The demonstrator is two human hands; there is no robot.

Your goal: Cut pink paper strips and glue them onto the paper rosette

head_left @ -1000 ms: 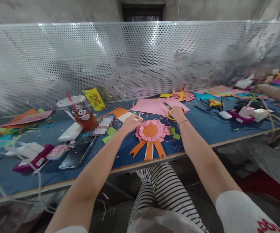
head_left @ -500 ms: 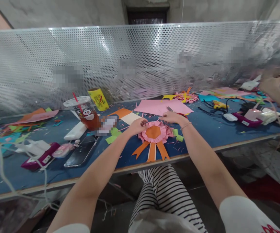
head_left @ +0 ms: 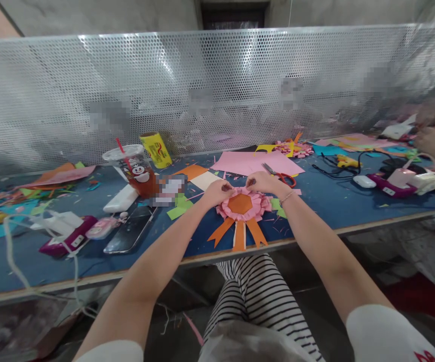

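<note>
A paper rosette (head_left: 259, 205) lies flat near the table's front edge. It has pink pleated frills, an orange centre and orange ribbon tails (head_left: 220, 232) pointing towards me. My left hand (head_left: 218, 193) is closed in a pinch at its upper left rim. At the upper right rim, my right hand (head_left: 262, 182) pinches the pink frill between bent fingers. Just beyond the right hand, scissors (head_left: 287, 179) with red-orange handles rest on the table, partly over a large pink paper sheet (head_left: 236, 162). Green paper scraps (head_left: 181, 207) lie on both sides of the rosette.
To the left are a phone (head_left: 131, 230), a white box-like item (head_left: 121, 199), a drink cup with a straw (head_left: 142, 176) and a purple glue-gun-like device (head_left: 70, 236) with cords. A perforated metal screen (head_left: 217, 65) borders the back. Another person's hand (head_left: 434, 143) is at far right.
My right hand has shifted slightly left and closer in on the rosette's rim, so more of the scissors' handles shows. The left hand stays at the rim. The view has shifted slightly.
</note>
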